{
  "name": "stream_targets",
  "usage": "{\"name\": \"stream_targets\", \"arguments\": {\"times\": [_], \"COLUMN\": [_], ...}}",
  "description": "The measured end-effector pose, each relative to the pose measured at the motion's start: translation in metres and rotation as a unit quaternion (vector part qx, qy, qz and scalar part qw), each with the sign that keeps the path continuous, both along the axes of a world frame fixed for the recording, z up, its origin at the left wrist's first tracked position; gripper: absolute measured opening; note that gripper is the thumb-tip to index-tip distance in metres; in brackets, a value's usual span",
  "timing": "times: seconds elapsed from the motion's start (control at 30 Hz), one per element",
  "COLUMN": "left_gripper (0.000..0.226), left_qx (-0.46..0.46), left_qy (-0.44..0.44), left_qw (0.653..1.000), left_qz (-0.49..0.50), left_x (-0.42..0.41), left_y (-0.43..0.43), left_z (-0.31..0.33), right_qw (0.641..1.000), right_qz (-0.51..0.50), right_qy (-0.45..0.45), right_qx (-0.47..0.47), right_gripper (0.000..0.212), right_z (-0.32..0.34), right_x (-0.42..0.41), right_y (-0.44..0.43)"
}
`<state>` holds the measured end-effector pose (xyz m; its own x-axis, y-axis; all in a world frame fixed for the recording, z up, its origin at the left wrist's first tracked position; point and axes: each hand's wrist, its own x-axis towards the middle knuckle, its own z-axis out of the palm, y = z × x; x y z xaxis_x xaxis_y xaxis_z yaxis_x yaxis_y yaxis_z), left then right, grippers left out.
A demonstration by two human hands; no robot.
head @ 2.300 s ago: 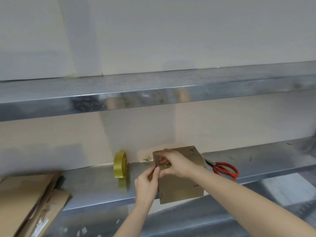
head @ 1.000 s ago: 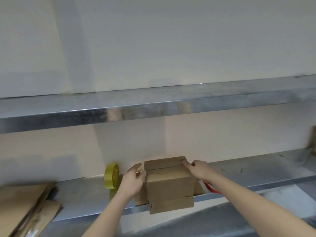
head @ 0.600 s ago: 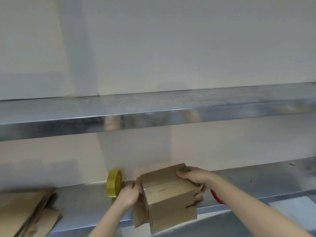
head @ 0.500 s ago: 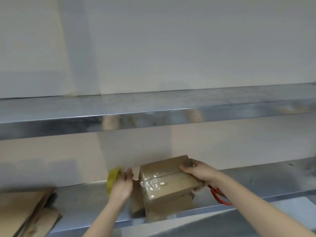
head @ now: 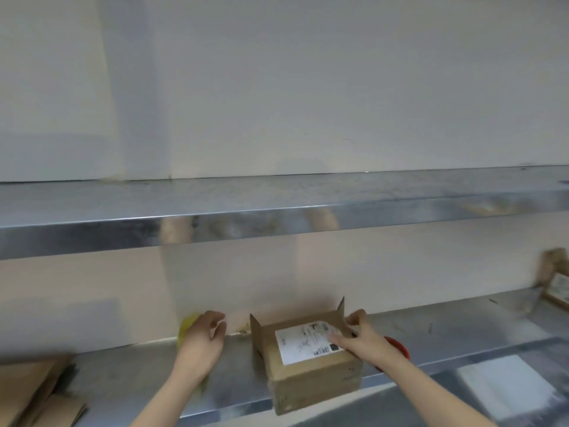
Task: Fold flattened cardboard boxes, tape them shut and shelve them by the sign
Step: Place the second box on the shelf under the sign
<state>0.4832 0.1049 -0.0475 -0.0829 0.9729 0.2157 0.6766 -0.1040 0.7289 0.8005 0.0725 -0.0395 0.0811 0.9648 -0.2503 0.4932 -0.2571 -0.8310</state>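
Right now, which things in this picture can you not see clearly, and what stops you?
Tape roll: head view, blurred and mostly behind the left hand; whether it is gripped is unclear.
Scissors: only a red handle shows behind the right hand.
Label on the box: print too small to read.
Flat cardboard: cut off by the left edge.
Second box: blurred, cut off by the right edge.

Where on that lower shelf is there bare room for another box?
Widest bare stretch: between the red scissors and the labelled box at far right. A smaller one: between the flattened cardboard and the left hand. Crowded around the cardboard box and tape roll.
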Motion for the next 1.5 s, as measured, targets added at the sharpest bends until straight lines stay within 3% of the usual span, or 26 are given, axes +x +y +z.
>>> {"name": "stream_targets", "arguments": {"times": [0.07,0.13,0.23,0.4,0.6,0.8,0.9,1.07,1.37,1.5], "left_gripper": [0.016,0.019,0.022,0.034,0.074,0.074,0.071,0.067,0.064,0.064], "left_qx": [-0.006,-0.012,-0.015,-0.046,-0.108,-0.106,-0.081,-0.060,-0.008,0.015], "left_qy": [-0.003,-0.004,0.003,0.048,0.207,0.318,0.342,0.339,0.318,0.315], "left_qw": [1.000,1.000,1.000,0.998,0.972,0.940,0.933,0.930,0.926,0.925], "left_qz": [0.004,0.007,0.011,-0.006,-0.019,-0.058,-0.074,-0.128,-0.205,-0.209], "left_x": [-0.004,-0.010,-0.020,-0.027,-0.025,-0.009,0.004,0.050,0.196,0.288], "left_y": [0.000,0.001,0.003,0.010,0.018,0.028,0.033,0.033,0.019,0.005], "left_z": [0.001,0.004,0.008,0.015,0.030,0.039,0.044,0.056,0.074,0.073], "right_qw": [1.000,0.995,0.972,0.952,0.943,0.942,0.939,0.930,0.907,0.898], "right_qz": [-0.003,0.059,0.146,0.151,0.141,0.013,-0.067,-0.184,-0.271,-0.292], "right_qy": [-0.023,-0.083,-0.149,-0.148,-0.290,-0.326,-0.322,-0.310,-0.313,-0.316], "right_qx": [0.007,-0.016,-0.112,-0.223,-0.083,0.083,0.096,0.074,0.074,0.089], "right_gripper": [0.101,0.114,0.108,0.100,0.097,0.091,0.091,0.071,0.042,0.042], "right_z": [0.005,0.018,0.036,0.036,0.049,0.074,0.078,0.070,0.066,0.068], "right_x": [0.000,-0.001,-0.004,0.001,0.005,0.031,0.050,0.093,0.205,0.279], "right_y": [0.008,0.021,0.038,0.055,0.037,0.001,-0.021,-0.055,-0.101,-0.118]}}
